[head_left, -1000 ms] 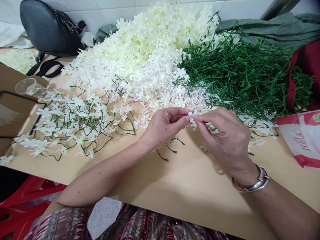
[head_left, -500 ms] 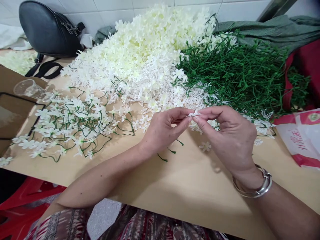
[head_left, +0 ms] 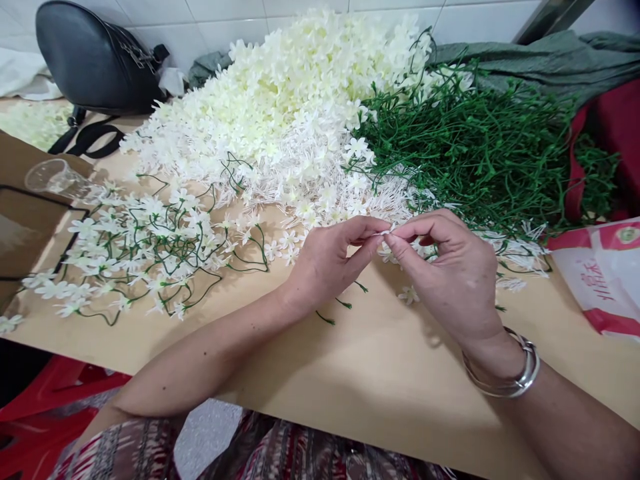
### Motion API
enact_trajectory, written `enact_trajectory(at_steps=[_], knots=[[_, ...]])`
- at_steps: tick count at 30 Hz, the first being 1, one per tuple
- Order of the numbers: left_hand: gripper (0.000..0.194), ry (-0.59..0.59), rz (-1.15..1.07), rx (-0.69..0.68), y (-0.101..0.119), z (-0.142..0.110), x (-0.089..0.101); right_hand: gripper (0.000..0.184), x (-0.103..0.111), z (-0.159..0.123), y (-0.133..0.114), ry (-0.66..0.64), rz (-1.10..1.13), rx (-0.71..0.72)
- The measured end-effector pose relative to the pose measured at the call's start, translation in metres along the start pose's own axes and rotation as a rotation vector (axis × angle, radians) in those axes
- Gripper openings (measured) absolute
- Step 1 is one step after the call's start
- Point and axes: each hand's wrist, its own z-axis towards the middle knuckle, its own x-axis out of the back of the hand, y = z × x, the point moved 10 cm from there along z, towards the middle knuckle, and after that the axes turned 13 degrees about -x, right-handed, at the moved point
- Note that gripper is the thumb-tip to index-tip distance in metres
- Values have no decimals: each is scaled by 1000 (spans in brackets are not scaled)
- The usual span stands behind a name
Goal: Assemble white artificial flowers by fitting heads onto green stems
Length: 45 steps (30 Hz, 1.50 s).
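My left hand [head_left: 333,260] and my right hand [head_left: 445,270] meet fingertip to fingertip over the table. Pinched between both is a small white flower piece [head_left: 384,233], mostly covered by the fingers. Beyond the hands lie loose white stamens [head_left: 320,157] and a tall heap of creamy white artificial flowers [head_left: 295,80]. Green plastic stems [head_left: 480,147] are piled to the right. On the left lies a spread of white flowers on green stems [head_left: 155,247]. A single flower [head_left: 409,295] rests below my right hand, and a few stem ends [head_left: 326,318] poke out beneath my left wrist.
A black bag [head_left: 95,60] stands at the back left, near a clear plastic cup [head_left: 55,177] on its side and a cardboard box [head_left: 30,200]. At right are a red-and-white packet [head_left: 600,273] and a dark red bag [head_left: 620,147]. Green cloth [head_left: 550,60] lies behind.
My right hand has shifted slightly left, its fingertips closer against those of my left hand. Less of the white piece shows between them now.
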Motion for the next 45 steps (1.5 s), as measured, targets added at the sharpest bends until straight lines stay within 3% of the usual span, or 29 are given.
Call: enact_trajectory(at_steps=[5, 9, 12, 15, 19, 23, 25, 29, 32, 36, 40, 42, 45], knots=[[18, -35, 43, -69, 8, 2, 1, 5, 0, 3, 16, -18, 136, -91], [17, -105, 75, -121, 14, 5, 2, 7, -15, 8, 26, -199, 409, -193], [14, -122, 53, -148, 19, 7, 3, 10, -20, 10, 25, -251, 490, -211], [17, -162, 38, -120, 19, 6, -2, 10, -18, 11, 25, -230, 470, -190], [35, -186, 26, -77, 15, 4, -7, 12, -10, 14, 32, -153, 399, -159], [36, -156, 83, -128, 17, 10, 9, 15, -1, 21, 52, -75, 432, -221], [27, -234, 177, -178, 22, 12, 15, 17, 1, 25, 60, -64, 461, -242], [18, -600, 302, -276, 30, -4, 0, 22, 0, 28, 62, -78, 473, -220], [22, -697, 402, -317, 27, -21, -8, 23, -4, 26, 60, -100, 474, -216], [14, -627, 430, -357, 19, -29, -11, 26, -6, 23, 59, -116, 528, -247], [21, -417, 309, -363, 23, -22, 6, 29, -14, 19, 54, -213, 564, -294], [19, -273, 206, -287, 20, -16, 20, 33, -22, 15, 51, -295, 594, -360], [21, -102, 70, -70, 2, -15, 36, 34, -32, 6, 48, -401, 612, -452]])
